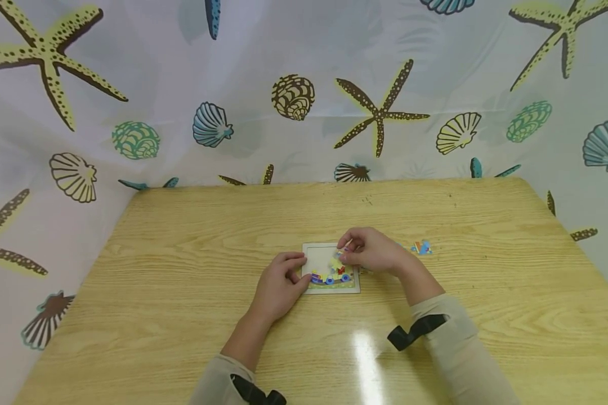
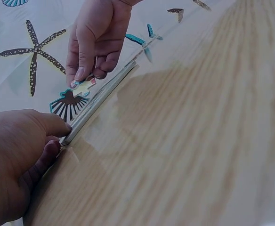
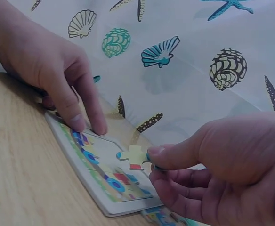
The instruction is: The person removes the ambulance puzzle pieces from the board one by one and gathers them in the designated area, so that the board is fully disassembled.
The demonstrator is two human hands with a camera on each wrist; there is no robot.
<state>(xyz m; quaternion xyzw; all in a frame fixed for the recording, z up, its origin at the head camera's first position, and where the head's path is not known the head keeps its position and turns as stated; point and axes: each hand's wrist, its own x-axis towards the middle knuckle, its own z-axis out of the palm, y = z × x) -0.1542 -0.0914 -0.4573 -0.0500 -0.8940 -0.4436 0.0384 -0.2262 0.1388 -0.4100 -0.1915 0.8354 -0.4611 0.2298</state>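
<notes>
fingers (image 3: 163,153) of your right hand (image 1: 372,251) pinch a small puzzle piece (image 3: 133,157) between thumb and forefinger, holding it just above the puzzle board (image 1: 315,259). your left hand (image 1: 278,284) rests at the board's left edge, its fingers (image 3: 88,117) straight and pressed onto the rim to steady it, gripping nothing.

the board lies flat on the wooden surface (image 1: 182,270) between your two hands. its near rows are already filled with coloured pieces, and the bare pale area sits toward the far side. the piece hangs over that part of the board, directly below your right fingertips, so the open spot lies downward and slightly toward your left hand. in the right wrist view the piece looks roughly level with the board, one tab pointing toward the left hand. whether it lines up with the neighbouring pieces is too small to tell.

your right hand is the nearer one to the gap. a few loose pieces (image 1: 421,247) lie on the surface just beyond your right hand.
</notes>
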